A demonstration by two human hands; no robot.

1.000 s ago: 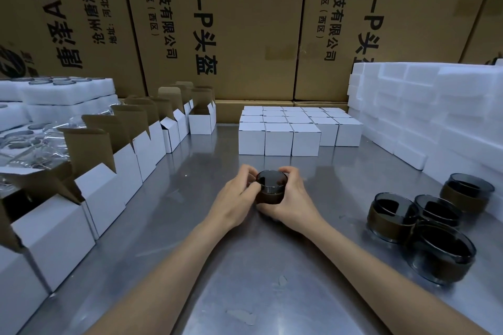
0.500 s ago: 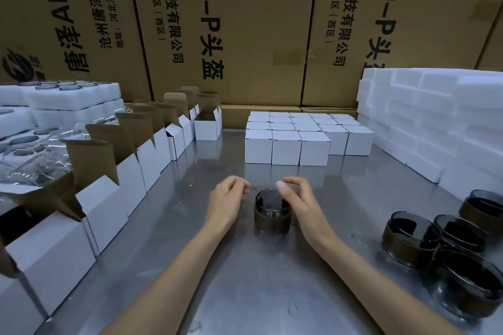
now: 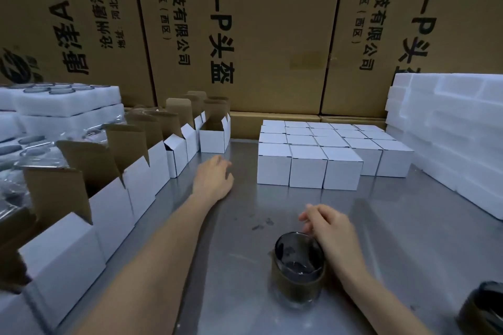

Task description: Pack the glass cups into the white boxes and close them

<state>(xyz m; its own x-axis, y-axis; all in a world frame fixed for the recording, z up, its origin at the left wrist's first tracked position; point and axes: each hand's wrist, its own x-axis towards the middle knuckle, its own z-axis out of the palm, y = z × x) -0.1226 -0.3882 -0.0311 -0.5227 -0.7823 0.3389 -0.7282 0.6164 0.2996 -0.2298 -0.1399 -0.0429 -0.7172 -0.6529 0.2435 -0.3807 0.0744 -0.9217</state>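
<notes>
Left hand [image 3: 213, 178] has moved off the glass cup [image 3: 298, 269] toward the row of open white boxes [image 3: 174, 151], fingers loosely curled, holding nothing. Closed boxes [image 3: 307, 166] sit further back on the worktop [image 3: 394, 226]. Cup stands upright, right hand [image 3: 330, 228] just beside its rim, grip relaxed and empty.

The tall brown cardboard cartons [image 3: 272, 35] behind the table carry black print that runs sideways: "4.0-P头盔" in large characters and "信科技有限公司" with "(西区)" in smaller ones. The left carton's print is upside down.
</notes>
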